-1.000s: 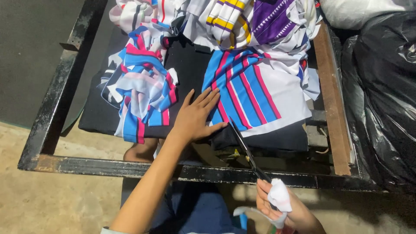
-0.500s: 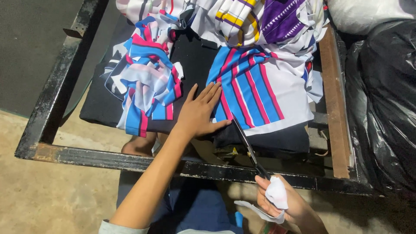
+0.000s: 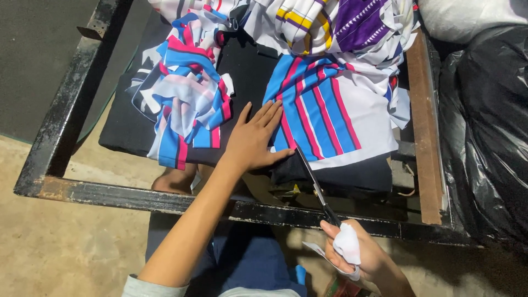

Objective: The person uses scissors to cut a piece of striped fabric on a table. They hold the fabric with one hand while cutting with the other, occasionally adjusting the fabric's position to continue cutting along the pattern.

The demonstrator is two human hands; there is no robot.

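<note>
My left hand [image 3: 254, 140] lies flat, fingers spread, on the left edge of a blue, pink and white striped cloth [image 3: 330, 113] spread over a black pad [image 3: 250, 71]. My right hand [image 3: 357, 256], near the bottom of the view, grips the handles of long scissors [image 3: 312, 179] wrapped in white cloth. The blades point up and left, their tip at the striped cloth's lower edge beside my left thumb.
A crumpled blue, pink and white cloth [image 3: 187, 104] lies left of my hand. More cloths, one purple and one yellow-striped [image 3: 330, 22], are piled at the back. A black metal frame [image 3: 110, 192] surrounds the pad. A black plastic bag [image 3: 489, 132] stands at right.
The view has shifted a little. My left hand stays pressed on the striped cloth and the scissors stay at its lower edge in my right hand.
</note>
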